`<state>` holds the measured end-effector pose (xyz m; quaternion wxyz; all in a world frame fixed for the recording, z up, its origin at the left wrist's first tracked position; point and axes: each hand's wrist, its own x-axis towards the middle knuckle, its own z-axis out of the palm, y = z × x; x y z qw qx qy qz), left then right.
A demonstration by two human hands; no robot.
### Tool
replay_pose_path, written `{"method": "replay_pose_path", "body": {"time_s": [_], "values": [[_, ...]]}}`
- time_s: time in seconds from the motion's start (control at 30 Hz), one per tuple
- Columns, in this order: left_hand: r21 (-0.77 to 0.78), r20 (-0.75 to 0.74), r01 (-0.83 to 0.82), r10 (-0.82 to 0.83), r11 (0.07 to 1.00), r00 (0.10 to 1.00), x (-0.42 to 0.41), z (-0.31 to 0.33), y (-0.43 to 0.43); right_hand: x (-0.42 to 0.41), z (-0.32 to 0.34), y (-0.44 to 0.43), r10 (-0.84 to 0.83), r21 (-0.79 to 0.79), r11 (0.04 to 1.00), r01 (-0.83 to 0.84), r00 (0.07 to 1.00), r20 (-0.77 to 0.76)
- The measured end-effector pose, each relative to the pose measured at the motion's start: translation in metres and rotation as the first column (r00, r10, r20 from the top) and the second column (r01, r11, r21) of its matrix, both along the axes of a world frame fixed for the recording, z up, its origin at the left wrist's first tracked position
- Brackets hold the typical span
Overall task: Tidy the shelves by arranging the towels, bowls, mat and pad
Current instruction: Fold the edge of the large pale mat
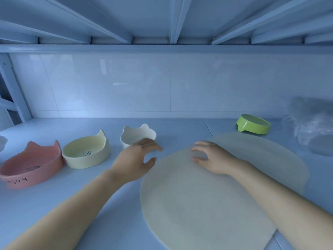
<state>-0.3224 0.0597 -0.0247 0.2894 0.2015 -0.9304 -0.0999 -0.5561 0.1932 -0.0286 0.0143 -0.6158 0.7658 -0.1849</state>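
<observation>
A large pale round mat [198,201] lies flat on the white shelf [72,204], centre right. My right hand [214,159] rests on the mat's far part with its fingers spread and bent. My left hand [137,159] hovers just off the mat's left edge, fingers loosely curled, holding nothing. Behind my left hand stands a white cat-ear bowl [137,135], partly hidden by the fingers. Left of it sit a cream cat-ear bowl [86,152] and a pink cat-ear bowl [30,166]. A green bowl [253,124] stands at the back right.
A blurred clear plastic bag or wrapped bundle [313,127] sits at the far right. The tiled back wall [162,83] and the shelf above [162,20] close in the space. Another white object [2,142] peeks in at the left edge.
</observation>
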Motion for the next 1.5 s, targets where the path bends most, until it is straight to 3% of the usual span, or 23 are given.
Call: {"method": "replay_pose_path", "body": {"time_s": [0.17, 0.27, 0.43, 0.63, 0.83, 1.0, 1.23, 1.5], "values": [[0.176, 0.221, 0.148, -0.185, 0.973, 0.958, -0.033, -0.003, 0.049, 0.001, -0.017, 0.040, -0.151, 0.247, 0.956, 0.156, 0.988, -0.038], [0.190, 0.294, 0.199, -0.249, 0.961, 0.923, -0.051, -0.012, 0.080, 0.012, -0.020, 0.052, -0.173, 0.274, 0.947, 0.169, 0.985, -0.013], [0.066, 0.516, 0.086, -0.107, 0.994, 0.850, -0.064, -0.035, 0.105, 0.022, -0.024, 0.085, -0.143, 0.208, 0.968, 0.140, 0.990, -0.004], [-0.004, 0.532, 0.059, -0.048, 0.998, 0.846, -0.061, -0.029, 0.111, 0.017, -0.025, 0.120, -0.084, 0.143, 0.987, 0.074, 0.994, 0.064], [-0.074, 0.563, -0.104, 0.128, 0.992, 0.817, -0.071, -0.013, 0.141, -0.005, -0.020, 0.149, -0.023, -0.015, 1.000, 0.027, 0.978, 0.209], [0.168, 0.466, -0.072, -0.015, 0.983, 0.885, -0.118, -0.006, 0.198, -0.047, -0.014, 0.193, -0.004, -0.053, 0.999, 0.013, 0.983, 0.184], [0.147, 0.520, -0.205, 0.100, 0.968, 0.848, -0.133, -0.010, 0.236, -0.096, -0.013, 0.228, 0.079, -0.014, 0.997, -0.078, 0.990, 0.113], [-0.130, 0.524, -0.174, 0.217, 0.976, 0.824, -0.143, 0.000, 0.265, -0.109, -0.013, 0.209, 0.204, -0.059, 0.978, -0.198, 0.971, 0.124]]}}
